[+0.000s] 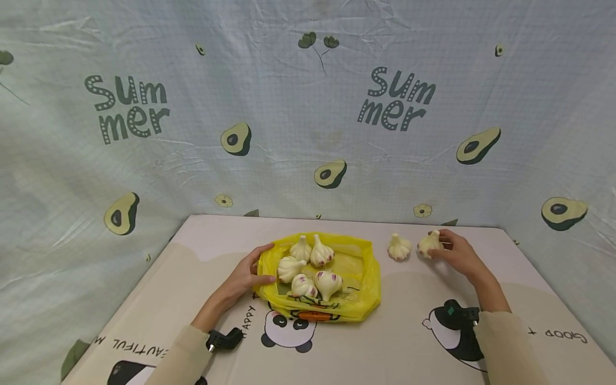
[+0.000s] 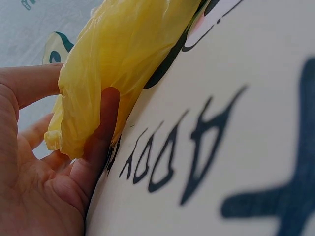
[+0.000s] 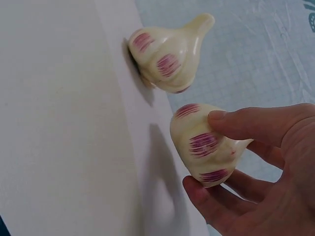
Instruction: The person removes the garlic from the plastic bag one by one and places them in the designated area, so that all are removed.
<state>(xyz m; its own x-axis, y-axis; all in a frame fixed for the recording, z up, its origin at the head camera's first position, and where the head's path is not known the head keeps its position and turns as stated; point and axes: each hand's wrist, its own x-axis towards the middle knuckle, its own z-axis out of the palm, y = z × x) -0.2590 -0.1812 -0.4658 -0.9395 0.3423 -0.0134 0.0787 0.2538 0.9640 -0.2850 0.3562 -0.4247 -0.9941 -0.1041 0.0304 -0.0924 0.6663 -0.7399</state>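
Note:
A yellow plastic bag point(image 1: 368, 283) lies spread on the table with its mouth facing up. Inside it are several garlic bulbs point(image 1: 329, 284), white with purple streaks. My left hand point(image 1: 247, 272) grips the bag's left side, thumb and fingers spread along the crumpled yellow film point(image 2: 128, 49). To the right of the bag, my right hand point(image 1: 457, 254) pinches one garlic bulb point(image 3: 204, 142) between thumb and fingers. In the right wrist view that bulb appears lifted off the surface. Another garlic bulb point(image 3: 167, 56) sits on the table between the bag and the right hand.
The pale table point(image 1: 394, 342) has printed pandas and lettering on its cover. Behind it and at both sides hangs a light curtain point(image 1: 279, 182) with avocado prints and "summer" lettering. Each wrist wears a black strap point(image 1: 225, 339).

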